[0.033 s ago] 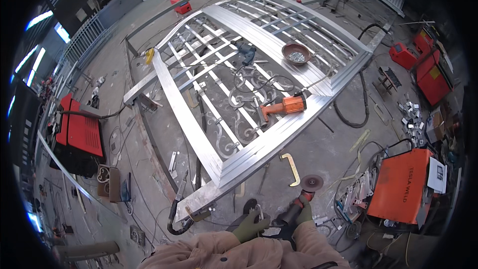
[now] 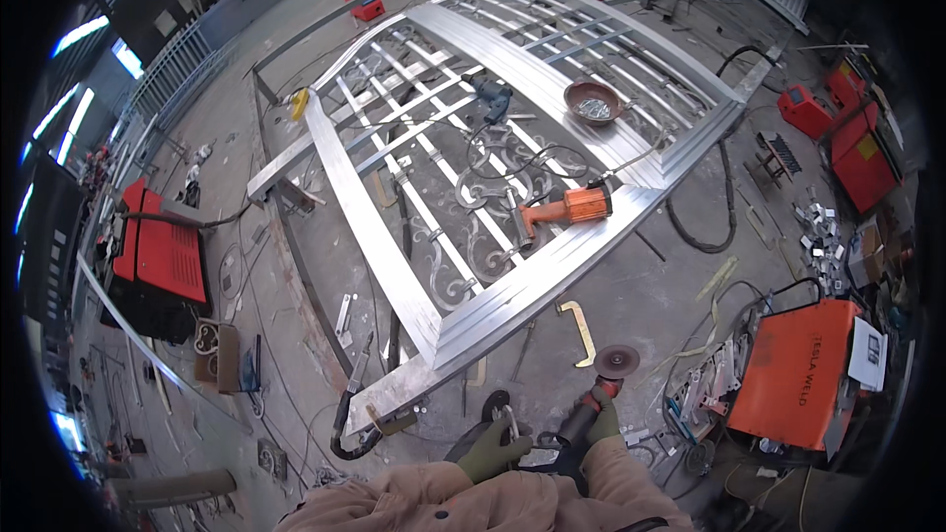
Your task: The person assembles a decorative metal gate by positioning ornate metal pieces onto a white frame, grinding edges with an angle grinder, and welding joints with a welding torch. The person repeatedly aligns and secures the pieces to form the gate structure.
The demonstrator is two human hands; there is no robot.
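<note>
Green gloves are covering both hands: the right hand (image 2: 604,420) is gripping a grinder (image 2: 579,424) beyond the frame's (image 2: 537,281) near edge, while the left hand (image 2: 493,455) is curling around a thin metal part (image 2: 510,422). On the frame's middle beam (image 2: 512,54), a brown bowl (image 2: 591,89) is holding small silvery pieces (image 2: 594,109); beyond the left edge, a box (image 2: 228,360) is holding rounded items (image 2: 205,337).

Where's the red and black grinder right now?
The grinder is low in the head view, right of centre, in the right hand, its disc appearing beside the yellow C-shaped piece.
</note>
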